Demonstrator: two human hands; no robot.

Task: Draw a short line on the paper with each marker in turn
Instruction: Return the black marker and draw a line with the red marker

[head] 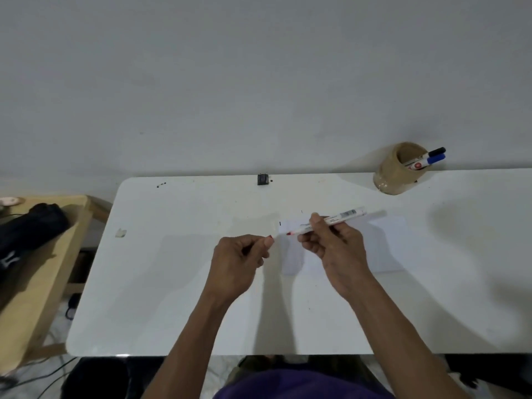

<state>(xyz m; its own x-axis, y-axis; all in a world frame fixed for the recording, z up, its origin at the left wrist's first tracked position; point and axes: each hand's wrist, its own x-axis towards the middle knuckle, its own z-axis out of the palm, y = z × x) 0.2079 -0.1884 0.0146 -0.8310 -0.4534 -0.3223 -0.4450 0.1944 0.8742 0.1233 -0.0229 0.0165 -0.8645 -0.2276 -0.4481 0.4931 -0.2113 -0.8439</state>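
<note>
1. Our right hand (pixel 339 254), just right of the frame's centre, holds a red marker (pixel 325 221) pinched between thumb and fingers around the middle of its white barrel.
2. The marker is uncapped; its red tip points to the lower left and its back end points to the upper right. It hangs above the paper, and we cannot tell whether the tip touches anything.
3. Our left hand (pixel 239 260), just left of centre, is curled closed with thumb and forefinger pressed together on a small red piece, apparently the cap (pixel 270 237), most of which is hidden by the fingers.
4. The two hands sit near each other, the marker's tip just beside the left fingertips but apart from them.
5. Under the right hand lies a sheet of white paper (pixel 385 246), flat on the white table (pixel 172 283); a short dark line (pixel 280 223) shows near its upper-left corner.
6. In the upper right of the frame, at the table's far edge, a tan cup (pixel 394 177) tilts toward us and holds a black marker (pixel 436 151) and a blue marker (pixel 434 159), caps pointing right.
7. A small black object (pixel 262 179) rests at the far edge, top centre of the table.
8. At the left edge of the frame stands a wooden side table (pixel 43 269) with a black bag (pixel 28 231) on it.
</note>
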